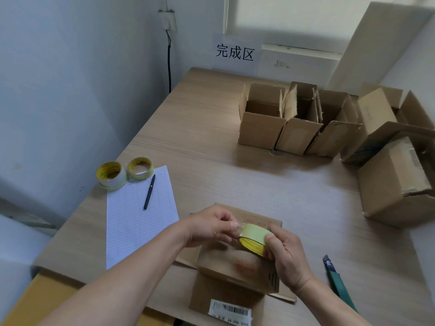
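1. Left grip [209,228]: thumb and forefinger pinch the loose tape end [238,225], which is drawn a short way off the roll.
2. Right grip [287,257]: fingers and thumb are curled round the roll [253,240] and hold it on edge. The yellow core faces the camera.
3. Roll: held in the air between the two grips, just above the box [235,269], near the front edge of the counter [211,149].
4. Box: brown carton lying on the counter under both grips. A white barcode label [230,311] is on its near flap.
5. Sheet [138,222]: ruled paper lying flat, just left of the box. A dark pen [149,192] lies on its upper part.
6. Spare rolls [110,175]: two, side by side and touching, at the far left corner of the sheet. Each overlaps the paper's edge.
7. Knife [334,278]: green-handled cutter flat on the counter, right of the box and apart from the right grip.
8. Open cartons [299,128]: three in a row at the far side, flaps up and walls touching.
9. Closed carton [395,182]: at the right edge, with further cartons behind it.
10. Sign [235,52]: white paper with black characters, on the wall behind the counter.
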Motion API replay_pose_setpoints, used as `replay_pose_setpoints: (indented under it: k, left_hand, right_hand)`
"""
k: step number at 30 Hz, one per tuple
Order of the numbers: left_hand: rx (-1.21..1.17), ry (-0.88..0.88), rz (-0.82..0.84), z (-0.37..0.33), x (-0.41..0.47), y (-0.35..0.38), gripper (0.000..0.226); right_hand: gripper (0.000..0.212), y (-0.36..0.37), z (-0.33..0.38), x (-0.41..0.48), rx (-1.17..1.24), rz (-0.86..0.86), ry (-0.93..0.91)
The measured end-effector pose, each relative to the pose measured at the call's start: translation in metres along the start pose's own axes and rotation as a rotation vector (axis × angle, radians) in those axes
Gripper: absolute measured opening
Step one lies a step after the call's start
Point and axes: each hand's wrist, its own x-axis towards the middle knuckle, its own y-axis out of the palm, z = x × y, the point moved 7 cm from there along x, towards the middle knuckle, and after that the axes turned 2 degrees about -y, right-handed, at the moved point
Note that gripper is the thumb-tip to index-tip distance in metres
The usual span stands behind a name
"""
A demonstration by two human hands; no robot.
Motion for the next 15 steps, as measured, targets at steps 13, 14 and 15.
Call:
replay_pose_setpoints:
  k: [13, 14, 15]
  left_hand:
    - [-0.205, 0.102, -0.262, 0.006, -0.012, -0.015, 0.015]
    - [-0.201, 0.115, -0.287, 0.005, -0.013, -0.016, 0.014]
    - [-0.195, 0.123, -0.310, 0.006, -0.014, -0.017, 0.014]
  right_hand:
    - [0.056, 0.006, 0.014, 0.003, -0.317, 0.008, 0.004]
    - [0.054, 0.007, 0.016, 0.003, -0.347, 0.006, 0.001]
    - [0.049, 0.007, 0.018, 0.003, -0.366, 0.005, -0.004]
